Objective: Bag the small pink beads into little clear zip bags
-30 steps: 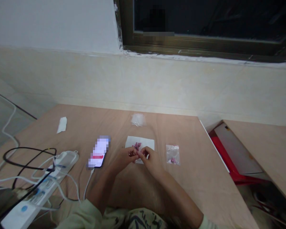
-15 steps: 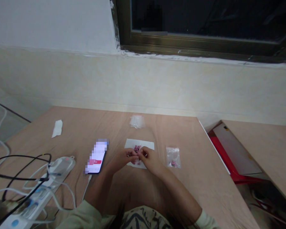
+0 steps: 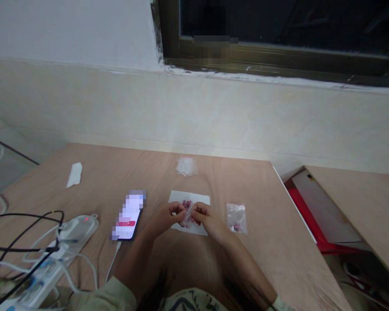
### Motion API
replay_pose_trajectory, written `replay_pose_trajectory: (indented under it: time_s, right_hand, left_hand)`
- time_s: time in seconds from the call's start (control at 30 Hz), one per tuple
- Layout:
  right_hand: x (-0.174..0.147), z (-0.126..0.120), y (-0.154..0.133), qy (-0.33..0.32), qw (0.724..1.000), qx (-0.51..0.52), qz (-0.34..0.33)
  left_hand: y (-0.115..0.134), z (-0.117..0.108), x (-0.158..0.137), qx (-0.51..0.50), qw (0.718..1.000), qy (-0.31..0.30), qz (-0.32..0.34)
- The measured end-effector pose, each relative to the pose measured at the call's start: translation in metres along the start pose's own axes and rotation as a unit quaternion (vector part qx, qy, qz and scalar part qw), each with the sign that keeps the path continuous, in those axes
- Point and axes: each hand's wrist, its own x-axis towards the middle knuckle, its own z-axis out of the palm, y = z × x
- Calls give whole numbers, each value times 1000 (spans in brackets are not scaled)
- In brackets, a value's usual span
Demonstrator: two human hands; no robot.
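My left hand (image 3: 169,217) and my right hand (image 3: 205,216) meet above a sheet of white paper (image 3: 199,230) at the front middle of the table. Each pinches, thumb against fingers, one side of a small clear plastic bag (image 3: 187,214), which is partly covered by the fingers. Several small dark-pink beads (image 3: 186,203) lie in a cluster on the paper just beyond the hands. To the right of my right hand, a clear zip bag (image 3: 236,218) lies flat with a few pink beads in its lower end.
A stack of clear bags (image 3: 186,166) lies near the wall. A lit phone (image 3: 129,216) with a white cable is at the left. Beyond it are a white power strip (image 3: 81,226) with tangled cords and a scrap of white paper (image 3: 74,174). A red-edged opening (image 3: 306,216) is at the right.
My fingertips have moved slightly apart, and the clear bag shows more plainly between them. The whole view has shifted a little.
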Motion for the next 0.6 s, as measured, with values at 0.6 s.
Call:
replay_pose_trajectory:
  time_s: [0.6]
  right_hand:
    - [-19,19,0,86,992,-89,-8]
  left_hand:
    - [5,-5,-18,240,953,11,187]
